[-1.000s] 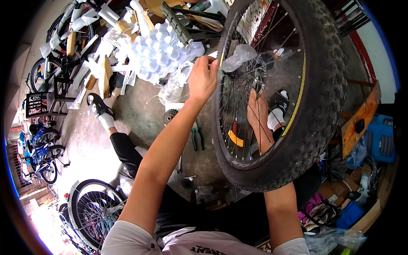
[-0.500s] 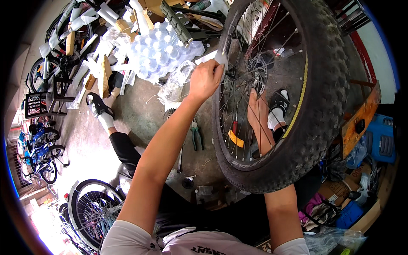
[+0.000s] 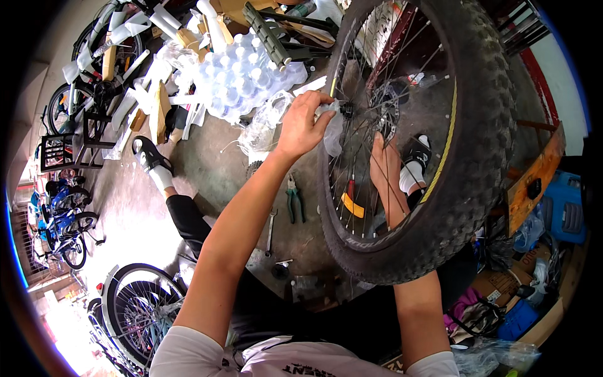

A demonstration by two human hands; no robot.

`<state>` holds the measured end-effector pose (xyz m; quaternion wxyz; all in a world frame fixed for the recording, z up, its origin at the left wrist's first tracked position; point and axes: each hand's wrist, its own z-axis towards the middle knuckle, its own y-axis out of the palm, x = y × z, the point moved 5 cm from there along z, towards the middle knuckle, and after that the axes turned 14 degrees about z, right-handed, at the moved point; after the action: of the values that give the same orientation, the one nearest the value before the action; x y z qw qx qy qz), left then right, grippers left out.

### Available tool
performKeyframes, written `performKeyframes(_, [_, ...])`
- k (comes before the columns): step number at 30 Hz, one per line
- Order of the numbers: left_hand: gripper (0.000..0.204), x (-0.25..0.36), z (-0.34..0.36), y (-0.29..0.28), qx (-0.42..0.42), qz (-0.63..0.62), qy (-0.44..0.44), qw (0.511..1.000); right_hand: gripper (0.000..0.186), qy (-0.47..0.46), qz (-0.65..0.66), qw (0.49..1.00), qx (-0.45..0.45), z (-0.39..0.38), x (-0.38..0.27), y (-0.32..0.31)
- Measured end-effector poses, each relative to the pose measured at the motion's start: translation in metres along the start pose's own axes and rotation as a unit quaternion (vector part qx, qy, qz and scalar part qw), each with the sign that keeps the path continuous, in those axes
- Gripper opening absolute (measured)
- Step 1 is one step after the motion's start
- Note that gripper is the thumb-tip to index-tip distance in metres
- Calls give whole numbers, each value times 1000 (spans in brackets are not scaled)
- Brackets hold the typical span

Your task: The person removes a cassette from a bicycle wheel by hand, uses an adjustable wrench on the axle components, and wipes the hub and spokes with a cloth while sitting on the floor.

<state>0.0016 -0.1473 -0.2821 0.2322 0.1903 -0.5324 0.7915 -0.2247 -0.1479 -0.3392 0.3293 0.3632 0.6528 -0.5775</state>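
A fat-tyred bicycle wheel stands on its side before me, at the right of the view. My left hand is at its left rim, fingers pinched on a crumpled translucent plastic wrapping beside the black hub end. My right hand reaches behind the spokes, with its thumb up by the silver brake rotor; it appears to grip the hub, though its fingers are mostly hidden. A yellow-orange reflector sits among the spokes. Pliers and a wrench lie on the floor below.
Shrink-wrapped bottles, foam and cardboard scraps lie at upper left. Bicycles and another wheel are at left. At right are a wooden board, a blue case and bagged clutter. My sandalled feet flank the tools.
My left hand has shifted slightly, and the plastic that was raised at its fingertips now hangs below them beside the hub end. My right hand stays behind the spokes.
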Motion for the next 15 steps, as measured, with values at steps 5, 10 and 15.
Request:
performKeyframes(5, [21, -3, 10, 14, -14, -53, -144, 988, 47, -42, -6, 999, 15, 1, 3, 0])
performKeyframes(10, [33, -30, 14, 20, -111, 18, -261, 959, 50, -14, 36, 999, -3, -4, -13, 0])
performKeyframes(15, [24, -9, 4, -11, 80, -48, -101, 991, 58, 22, -10, 1000, 7, 3, 10, 1])
